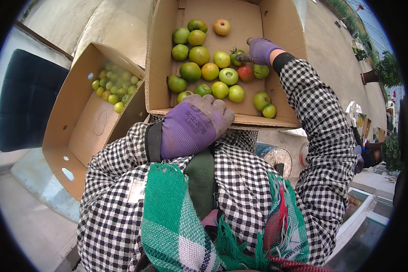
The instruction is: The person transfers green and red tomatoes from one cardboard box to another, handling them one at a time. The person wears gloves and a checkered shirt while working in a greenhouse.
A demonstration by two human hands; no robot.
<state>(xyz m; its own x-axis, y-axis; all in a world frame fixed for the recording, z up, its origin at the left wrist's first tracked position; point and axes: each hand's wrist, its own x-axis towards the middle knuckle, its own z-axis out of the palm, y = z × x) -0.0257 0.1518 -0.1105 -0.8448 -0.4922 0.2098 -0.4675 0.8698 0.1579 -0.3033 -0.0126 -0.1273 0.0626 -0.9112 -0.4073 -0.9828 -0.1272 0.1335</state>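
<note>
Green, yellowish and a few reddish tomatoes (199, 55) lie in loose rows inside a large open cardboard box (278, 23). My right hand (263, 51), in a purple knit glove with soiled fingers, reaches in from the right. Its thumb overlaps a green tomato (237, 57) with a stem, and the fingers are apart. Just below it are a red tomato (245, 73) and a green one (261, 71). My left hand (204, 119), gloved the same way, bends over the front rim; its fingertips are hidden, so its grip is unclear.
A second cardboard box (83, 136) stands tilted at the left, with many small green and yellow tomatoes (117, 85) in its far end. A dark panel (29, 102) is beyond it. A round container (278, 158) stands below the large box. Potted plants (387, 69) are at the far right.
</note>
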